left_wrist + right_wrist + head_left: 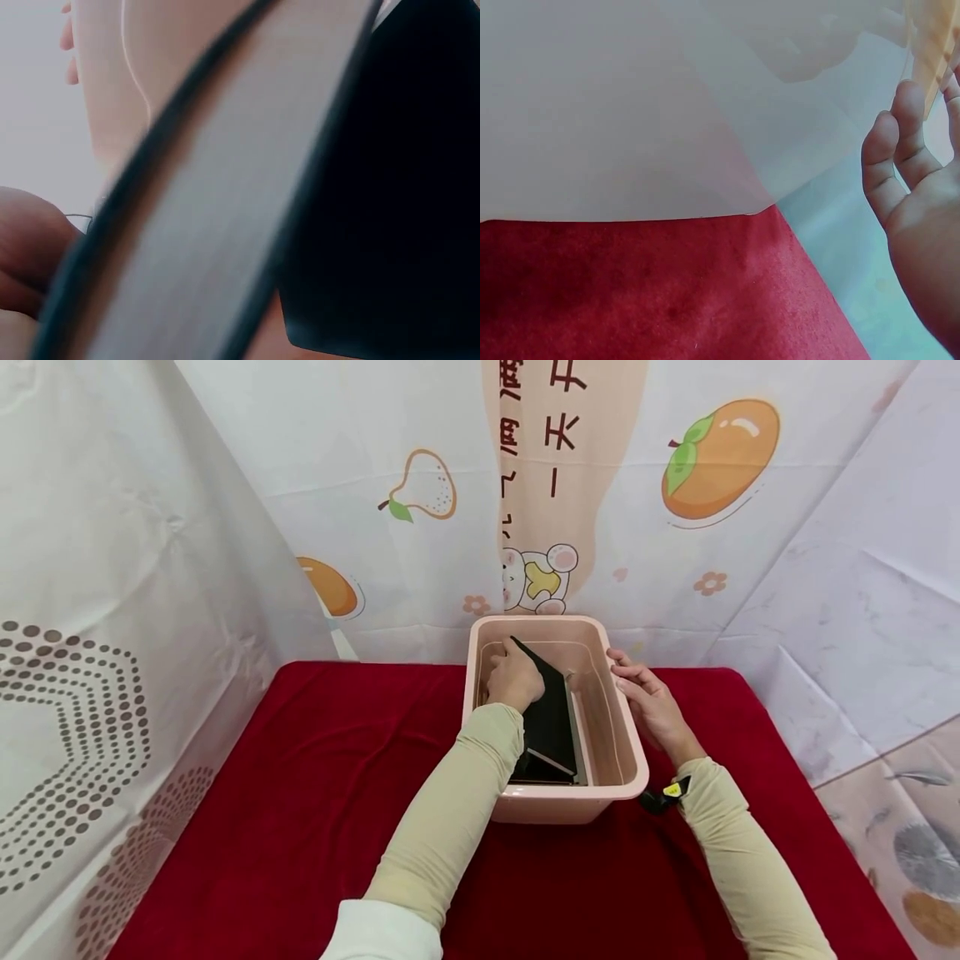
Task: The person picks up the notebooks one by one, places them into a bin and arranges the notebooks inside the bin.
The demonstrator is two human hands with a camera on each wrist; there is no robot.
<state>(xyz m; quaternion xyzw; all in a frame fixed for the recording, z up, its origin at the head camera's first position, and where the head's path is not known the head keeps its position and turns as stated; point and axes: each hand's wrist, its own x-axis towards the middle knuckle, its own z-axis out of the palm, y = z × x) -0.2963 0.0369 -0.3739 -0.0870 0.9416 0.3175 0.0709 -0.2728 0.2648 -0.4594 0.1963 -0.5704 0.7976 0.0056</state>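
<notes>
A pink plastic tub (555,806) stands on the red cloth. My left hand (516,677) reaches inside it and grips a thick book with a black cover (551,706), which leans at a slant. The left wrist view shows the book's pale page edges (225,172) close up and blurred, with part of the hand (30,247) at the left. My right hand (656,706) rests its fingertips against the tub's right rim from outside; its fingers are slightly bent in the right wrist view, beside the tub's outer wall (615,120).
Below the book lies another dark flat item (542,770) near the tub's front. Red cloth (337,777) covers the table around the tub. A printed curtain (330,485) hangs close behind, and more sheets close off both sides.
</notes>
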